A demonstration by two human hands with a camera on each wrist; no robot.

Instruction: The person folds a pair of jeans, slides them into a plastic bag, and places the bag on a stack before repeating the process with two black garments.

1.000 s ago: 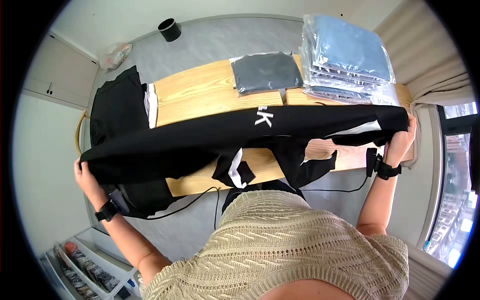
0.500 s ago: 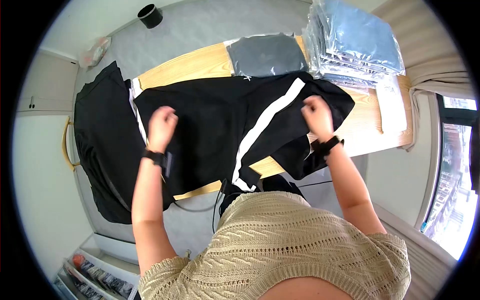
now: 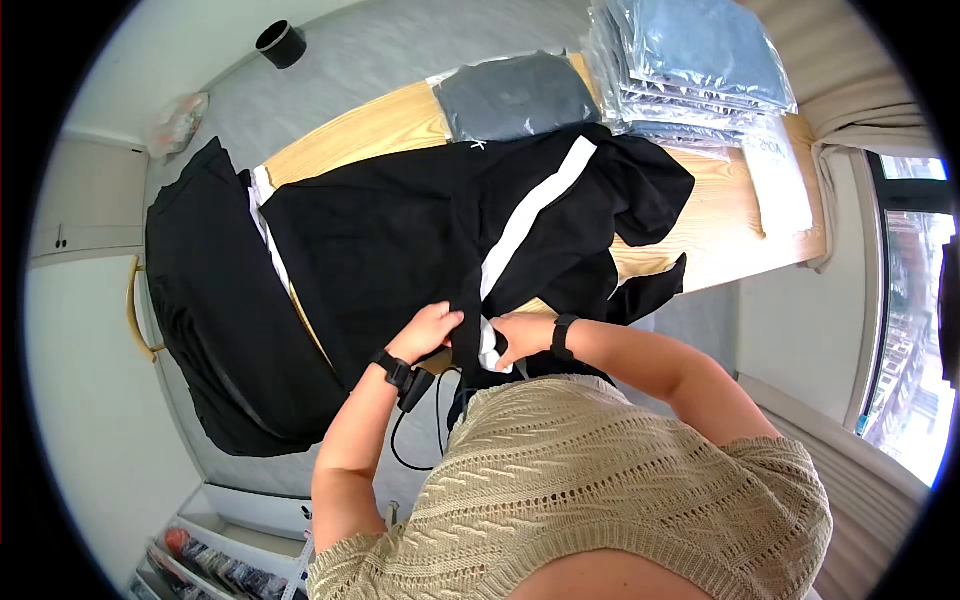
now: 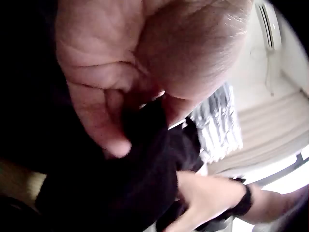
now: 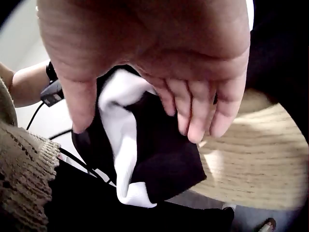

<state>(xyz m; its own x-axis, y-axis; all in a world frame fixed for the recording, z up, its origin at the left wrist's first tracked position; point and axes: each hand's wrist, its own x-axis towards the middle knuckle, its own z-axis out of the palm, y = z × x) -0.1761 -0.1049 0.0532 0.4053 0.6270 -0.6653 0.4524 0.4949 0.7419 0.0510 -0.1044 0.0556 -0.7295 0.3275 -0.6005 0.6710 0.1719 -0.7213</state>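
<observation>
Left hand (image 3: 428, 332) pinching black garment (image 3: 380, 230), right hand (image 3: 525, 335) open at its white-striped end

The black garment lies spread across the wooden surface (image 3: 350, 130), its near part in front of the person's body. The left hand has thumb and fingers closed on a bunched fold of black cloth. Just beside it, the right hand is open, thumb well apart from lightly bent fingers, with the lower end of the white stripe (image 3: 540, 205) and a black flap (image 5: 164, 154) between them; how firmly it touches them I cannot tell. The hands are near each other but apart.

To the left lies a second black garment (image 3: 220, 310), extending past the surface's edge. Beyond the spread garment are a dark bagged pack (image 3: 515, 98) and, right of that, a stack of clear-bagged blue packs (image 3: 705, 50).
</observation>
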